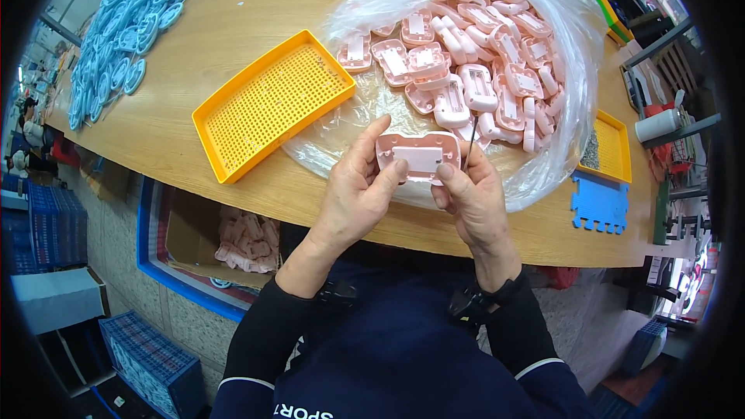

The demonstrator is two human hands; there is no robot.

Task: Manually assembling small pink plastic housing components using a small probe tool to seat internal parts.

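Note:
Both hands hold a pink plastic housing half over the near part of the table, its inner side facing me. A pale rectangular part sits in its middle. My left hand pinches the left end between thumb and fingers. My right hand grips the right end, thumb on the inner face. From the right fingers sticks up a thin dark rod; what kind of tool it belongs to is hidden. Just beyond lies a heap of similar pink housing parts on a clear plastic bag.
A yellow perforated tray stands left of the bag. Light blue plastic parts are piled at the far left. On the right are a yellow tray of small metal pieces and a blue foam mat. Below the table edge, a cardboard box holds pink parts.

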